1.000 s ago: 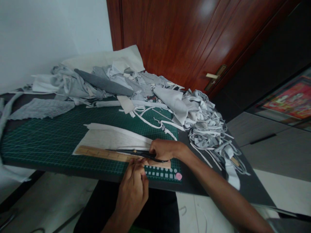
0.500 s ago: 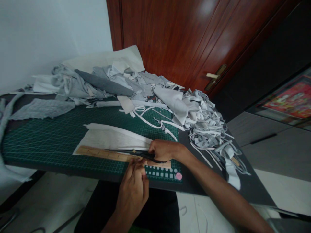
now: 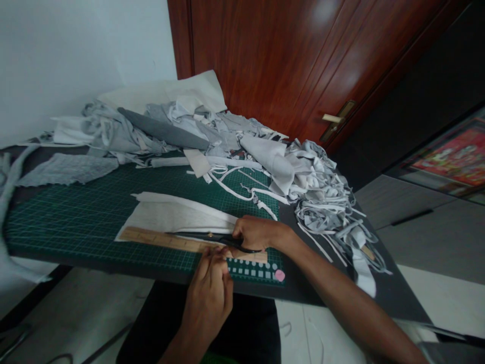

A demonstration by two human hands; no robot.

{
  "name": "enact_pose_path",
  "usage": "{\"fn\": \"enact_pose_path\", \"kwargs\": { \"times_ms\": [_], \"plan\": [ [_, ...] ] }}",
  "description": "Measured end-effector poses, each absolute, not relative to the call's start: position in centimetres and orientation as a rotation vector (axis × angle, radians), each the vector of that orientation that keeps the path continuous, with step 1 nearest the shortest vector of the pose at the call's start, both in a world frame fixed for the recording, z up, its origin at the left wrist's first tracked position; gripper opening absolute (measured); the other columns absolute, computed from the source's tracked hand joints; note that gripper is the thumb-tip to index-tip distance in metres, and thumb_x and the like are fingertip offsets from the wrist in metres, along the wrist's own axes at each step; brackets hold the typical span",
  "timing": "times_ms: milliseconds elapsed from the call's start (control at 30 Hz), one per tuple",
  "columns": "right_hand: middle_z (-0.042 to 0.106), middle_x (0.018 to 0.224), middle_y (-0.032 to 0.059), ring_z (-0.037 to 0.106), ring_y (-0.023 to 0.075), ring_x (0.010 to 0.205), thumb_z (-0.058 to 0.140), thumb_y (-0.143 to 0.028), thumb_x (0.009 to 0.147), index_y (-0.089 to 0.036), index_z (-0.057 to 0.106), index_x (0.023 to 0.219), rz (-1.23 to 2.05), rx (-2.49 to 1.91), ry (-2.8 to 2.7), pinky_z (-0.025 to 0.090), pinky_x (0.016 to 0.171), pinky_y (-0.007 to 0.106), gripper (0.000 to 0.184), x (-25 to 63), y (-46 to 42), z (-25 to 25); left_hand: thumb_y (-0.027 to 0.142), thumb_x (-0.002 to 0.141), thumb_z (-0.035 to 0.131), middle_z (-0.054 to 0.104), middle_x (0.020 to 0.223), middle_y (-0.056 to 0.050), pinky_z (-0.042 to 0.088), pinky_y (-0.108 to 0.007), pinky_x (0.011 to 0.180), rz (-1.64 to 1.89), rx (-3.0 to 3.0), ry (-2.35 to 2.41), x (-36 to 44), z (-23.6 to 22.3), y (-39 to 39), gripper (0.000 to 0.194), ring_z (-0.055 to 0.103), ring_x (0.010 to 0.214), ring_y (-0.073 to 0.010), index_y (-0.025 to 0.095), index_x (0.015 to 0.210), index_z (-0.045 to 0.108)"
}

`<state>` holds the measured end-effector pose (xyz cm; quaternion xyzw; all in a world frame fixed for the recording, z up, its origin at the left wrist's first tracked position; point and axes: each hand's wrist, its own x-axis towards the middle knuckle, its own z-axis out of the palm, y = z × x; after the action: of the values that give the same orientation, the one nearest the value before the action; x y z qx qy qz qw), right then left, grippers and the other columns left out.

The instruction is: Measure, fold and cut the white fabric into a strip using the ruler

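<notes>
Along the left side, a strip of pale grey fabric (image 3: 11, 182) is draped over the edge of the dark tabletop (image 3: 303, 283). Bare green gridded cutting mat (image 3: 76, 217) is left open to the left of the folded off-white cloth (image 3: 170, 215), and a narrow band of it beyond. The cloth's near edge is lined by a flat wooden ruler (image 3: 159, 240), close to the near table edge. By the bunched fingers of the left hand (image 3: 209, 290), the ruler is pressed near its middle; whether it is also pinched cannot be told. Black metal scissors (image 3: 212, 236) are grasped in the curled fingers of the right hand (image 3: 255, 235), the blades pointed left along the ruler. To the right, room is limited by a tangled heap of grey and white fabric strips (image 3: 322, 197).

The mat's far side is covered by a pile of grey and white fabric scraps (image 3: 125, 131), backed by a pale wall (image 3: 76, 45) and a reddish-brown wooden door (image 3: 257, 60). A pink round piece (image 3: 279, 275) is seen at the mat's near right corner; grey cabinetry (image 3: 417, 212) is seen farther right.

The scissor handles are partly covered by the right hand, and the left fingertips are hard to make out.
</notes>
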<state>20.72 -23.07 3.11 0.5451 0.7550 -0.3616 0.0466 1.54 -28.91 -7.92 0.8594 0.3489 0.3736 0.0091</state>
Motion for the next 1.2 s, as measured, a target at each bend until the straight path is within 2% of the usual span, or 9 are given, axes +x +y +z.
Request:
{"fn": "enact_pose_path", "kwargs": {
  "times_ms": [267, 467, 667, 900, 1200],
  "plan": [
    [0.056, 0.050, -0.0028, 0.056, 0.0115, 0.050, 0.064, -0.015, 0.084, -0.014, 0.067, 0.067, -1.017, 1.628, 2.321, 0.034, 0.047, 0.020, 0.017, 20.6, -22.8, 3.5, 0.015, 0.098, 0.042, 0.072, 0.121, -0.013, 0.056, -0.044, 0.102, 1.186, 2.689, 1.088, 1.5, -7.7, -28.9, 0.031, 0.063, 0.126, -0.0300, 0.013, 0.127, 0.054],
    [0.062, 0.054, 0.0008, 0.056, 0.0123, 0.051, 0.067, -0.024, 0.088, -0.014, 0.069, 0.069, -0.980, 1.585, 2.336, 0.033, 0.048, 0.021, 0.022, 20.5, -22.9, 3.5, 0.015, 0.098, 0.041, 0.072, 0.121, -0.014, 0.057, -0.044, 0.100, 1.183, 2.714, 1.109, 1.6, -7.6, -28.9, 0.032, 0.064, 0.124, -0.0313, 0.011, 0.127, 0.054],
    [0.069, 0.062, 0.0051, 0.052, 0.0114, 0.053, 0.067, -0.025, 0.089, -0.011, 0.072, 0.072, -0.822, 1.570, 2.339, 0.031, 0.049, 0.022, 0.023, 19.8, -23.2, 4.0, 0.015, 0.098, 0.040, 0.072, 0.118, -0.014, 0.057, -0.043, 0.098, 1.189, 2.719, 1.110, 1.5, -7.5, -28.9, 0.031, 0.064, 0.123, -0.0307, 0.013, 0.125, 0.054],
    [0.072, 0.066, 0.0064, 0.051, 0.0110, 0.054, 0.068, -0.029, 0.089, -0.010, 0.075, 0.075, -0.798, 1.536, 2.395, 0.032, 0.049, 0.022, 0.025, 19.5, -22.8, 3.6, 0.014, 0.098, 0.042, 0.071, 0.115, -0.015, 0.056, -0.043, 0.100, 1.194, 2.695, 1.104, 1.6, -7.5, -28.9, 0.020, 0.065, 0.121, -0.0305, 0.015, 0.112, 0.056],
    [0.073, 0.066, 0.0077, 0.056, 0.0124, 0.054, 0.067, -0.031, 0.088, -0.011, 0.076, 0.075, -0.762, 1.526, 2.409, 0.033, 0.049, 0.022, 0.026, 19.2, -22.1, 3.2, 0.013, 0.098, 0.042, 0.070, 0.118, -0.016, 0.057, -0.043, 0.097, 1.167, 2.706, 1.115, 1.6, -7.6, -29.0, 0.020, 0.064, 0.122, -0.0316, 0.014, 0.111, 0.056]
  ]
}}
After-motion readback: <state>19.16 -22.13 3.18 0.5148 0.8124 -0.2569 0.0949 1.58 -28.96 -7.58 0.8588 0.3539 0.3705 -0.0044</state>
